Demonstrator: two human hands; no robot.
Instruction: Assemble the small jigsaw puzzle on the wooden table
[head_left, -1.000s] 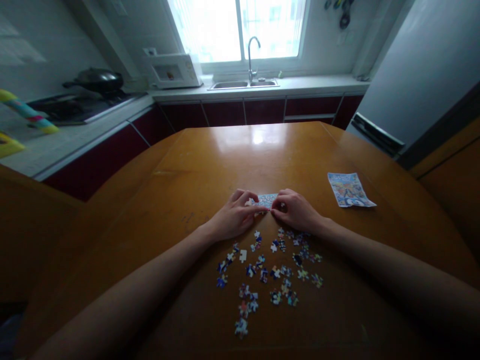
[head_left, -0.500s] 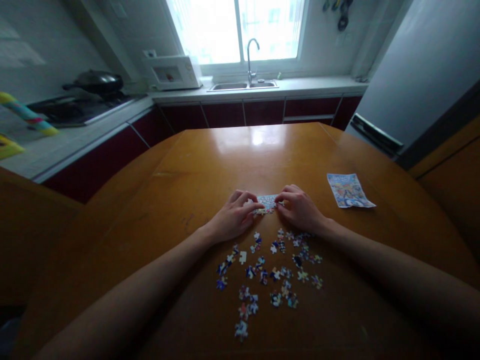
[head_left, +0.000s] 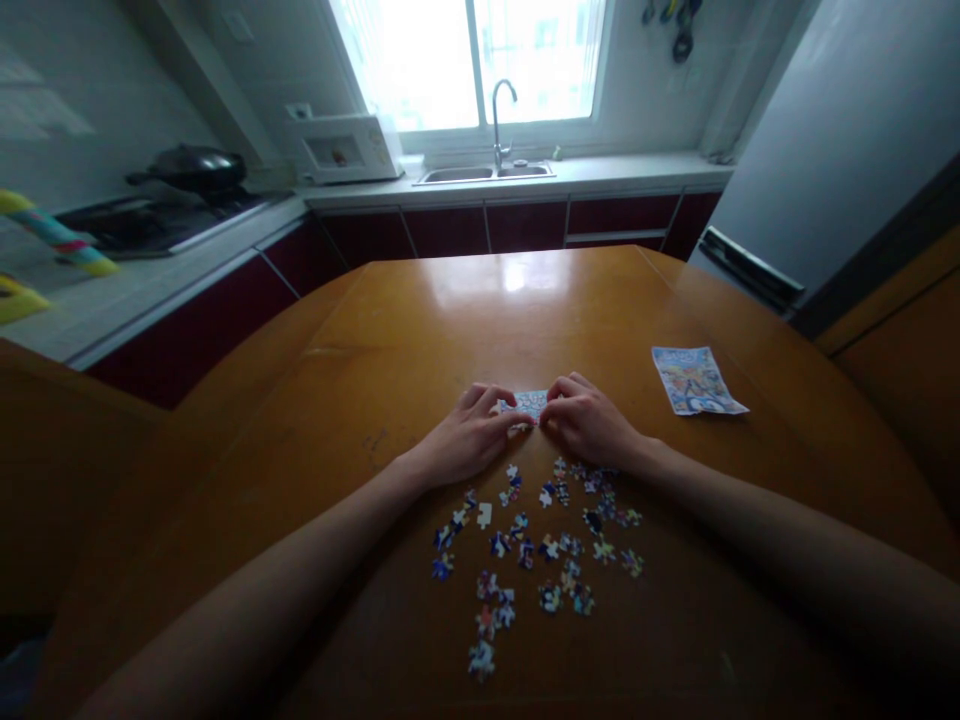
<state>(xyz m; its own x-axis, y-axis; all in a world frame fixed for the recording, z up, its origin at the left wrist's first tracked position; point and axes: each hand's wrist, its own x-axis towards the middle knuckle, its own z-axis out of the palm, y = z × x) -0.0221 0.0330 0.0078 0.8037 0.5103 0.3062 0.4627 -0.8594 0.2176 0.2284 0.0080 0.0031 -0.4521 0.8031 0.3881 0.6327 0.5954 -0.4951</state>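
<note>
A partly joined jigsaw puzzle (head_left: 531, 402), light blue and white, lies flat on the wooden table between my two hands. My left hand (head_left: 474, 428) is at its left side, fingers curled over that end and thumb along the near edge. From the right, my right hand (head_left: 585, 418) has its fingertips pinched at the puzzle's near right edge. The fingers partly cover both ends, and any single piece under them is too small to make out. Nearer to me, several loose puzzle pieces (head_left: 526, 553) are scattered, some in small joined clusters.
A creased printed picture sheet (head_left: 699, 381) lies right of my hands on the table (head_left: 360, 340). Beyond the table's far edge are a sink (head_left: 457, 175), a microwave (head_left: 349, 148) and a pan (head_left: 196, 167) on the stove. A fridge (head_left: 832, 150) stands at right.
My right hand has shifted slightly left, its fingertips now closer to my left thumb and covering more of the puzzle's near edge. The loose pieces stay where they were.
</note>
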